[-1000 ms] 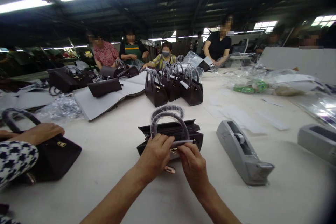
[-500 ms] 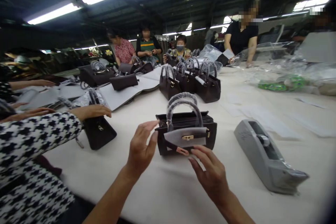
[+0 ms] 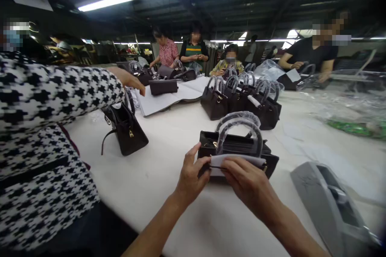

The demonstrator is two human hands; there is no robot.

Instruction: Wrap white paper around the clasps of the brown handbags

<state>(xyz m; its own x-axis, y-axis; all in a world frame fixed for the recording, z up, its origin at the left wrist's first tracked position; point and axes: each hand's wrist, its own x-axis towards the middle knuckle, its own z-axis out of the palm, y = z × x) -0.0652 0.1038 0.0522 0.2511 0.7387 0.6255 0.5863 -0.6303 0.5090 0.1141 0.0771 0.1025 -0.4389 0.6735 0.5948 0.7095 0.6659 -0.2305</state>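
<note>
A dark brown handbag (image 3: pixel 235 140) stands upright in front of me, its looped handles (image 3: pixel 239 130) wrapped in clear plastic. White protective paper (image 3: pixel 238 160) lies across its front, with a thin dark strap (image 3: pixel 215 167) over it. My left hand (image 3: pixel 193 174) is closed on the left front edge of the bag, thumb and fingers at the strap's left end. Across the front, my right hand (image 3: pixel 251 180) has its fingers pressed together on the strap and paper. It covers the front clasp, so the strap's metal end is hidden.
To the right sits a grey tape dispenser (image 3: pixel 313 192). Several wrapped-handle handbags (image 3: pixel 214 102) stand behind mine. On the left, a co-worker's checked sleeve (image 3: pixel 60 88) reaches over another dark handbag (image 3: pixel 129 132). Clear plastic (image 3: pixel 325 100) is piled at the far right.
My right hand has moved up onto the bag's front, bringing the strap against the paper. My left hand has closed in on the bag's left edge. The co-worker's arm has lifted. The view has shifted left.
</note>
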